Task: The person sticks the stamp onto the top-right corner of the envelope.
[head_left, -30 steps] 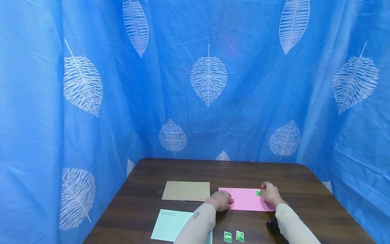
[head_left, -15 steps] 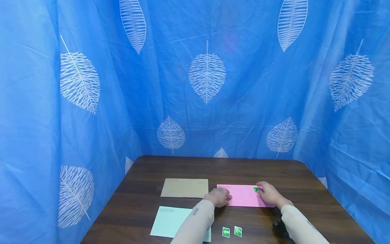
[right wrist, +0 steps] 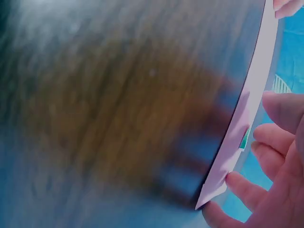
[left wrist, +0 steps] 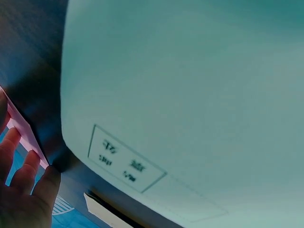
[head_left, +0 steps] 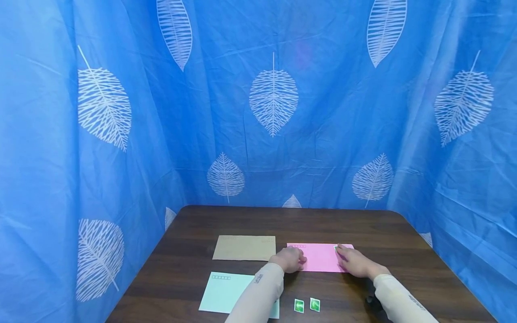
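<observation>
A pink envelope [head_left: 321, 261] lies flat on the dark wooden table [head_left: 242, 220]. My left hand [head_left: 288, 259] rests at its left end, fingers extended onto the paper. At the opposite end my right hand [head_left: 358, 263] touches the upper right corner with spread fingertips, over a green stamp [right wrist: 244, 139]. Most of that stamp is hidden by the fingers in the head view. Two more green stamps, one on the left [head_left: 299, 306] and one on the right [head_left: 315, 304], lie on the table in front of the envelope.
A tan envelope [head_left: 244, 247] lies left of the pink one. Nearer, a mint-green envelope [head_left: 226, 294] is partly covered by the left sleeve [head_left: 258, 291]. Blue leaf-patterned curtains [head_left: 323, 148] enclose the table at the back and sides.
My right hand has slid left and slightly down over the envelope's corner, its fingers now covering most of the stamp there. The left hand stays in place. The head view has shifted slightly.
</observation>
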`<state>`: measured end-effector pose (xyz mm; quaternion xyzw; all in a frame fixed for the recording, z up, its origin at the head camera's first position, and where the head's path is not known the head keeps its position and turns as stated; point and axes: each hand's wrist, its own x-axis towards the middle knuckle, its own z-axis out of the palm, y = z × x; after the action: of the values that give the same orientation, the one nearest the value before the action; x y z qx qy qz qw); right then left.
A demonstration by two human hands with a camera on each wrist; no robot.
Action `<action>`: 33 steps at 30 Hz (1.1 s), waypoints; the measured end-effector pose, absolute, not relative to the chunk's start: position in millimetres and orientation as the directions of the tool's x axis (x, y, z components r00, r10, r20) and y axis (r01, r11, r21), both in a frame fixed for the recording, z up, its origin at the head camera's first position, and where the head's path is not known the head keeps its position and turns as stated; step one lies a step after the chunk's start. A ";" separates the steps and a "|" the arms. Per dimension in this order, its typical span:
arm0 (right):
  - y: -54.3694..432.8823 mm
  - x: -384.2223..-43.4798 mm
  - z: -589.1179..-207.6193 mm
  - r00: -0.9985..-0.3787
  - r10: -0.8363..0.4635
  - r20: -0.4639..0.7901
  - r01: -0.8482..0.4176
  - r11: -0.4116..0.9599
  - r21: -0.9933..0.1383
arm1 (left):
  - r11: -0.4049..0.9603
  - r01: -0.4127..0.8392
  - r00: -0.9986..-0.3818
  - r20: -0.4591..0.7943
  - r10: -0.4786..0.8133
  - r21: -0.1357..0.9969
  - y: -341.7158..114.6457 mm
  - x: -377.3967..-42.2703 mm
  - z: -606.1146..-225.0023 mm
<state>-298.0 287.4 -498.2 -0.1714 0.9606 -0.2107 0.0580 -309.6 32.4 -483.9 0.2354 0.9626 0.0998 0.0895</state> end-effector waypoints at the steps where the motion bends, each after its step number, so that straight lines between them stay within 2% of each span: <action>1: 286.9 -298.1 -499.1 -0.935 -0.351 -0.041 -0.302 0.855 -0.421 | 0.870 0.432 -0.874 -0.127 0.469 0.236 32.4 -309.5 -483.8; 12: 278.7 -295.5 -500.4 -0.959 -0.275 -0.075 -0.234 0.910 -0.341 | 0.872 0.435 -0.875 -0.124 0.469 0.226 32.4 -312.0 -487.2; 33: 278.7 -295.1 -501.2 -0.962 -0.271 -0.045 -0.236 0.898 -0.373 | 0.880 0.417 -0.879 -0.146 0.455 0.228 32.0 -312.4 -485.3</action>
<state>-295.1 278.7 -501.2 -0.1302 0.9729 -0.1851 0.0480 -312.4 32.0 -485.3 0.2260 0.9645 0.0955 0.0980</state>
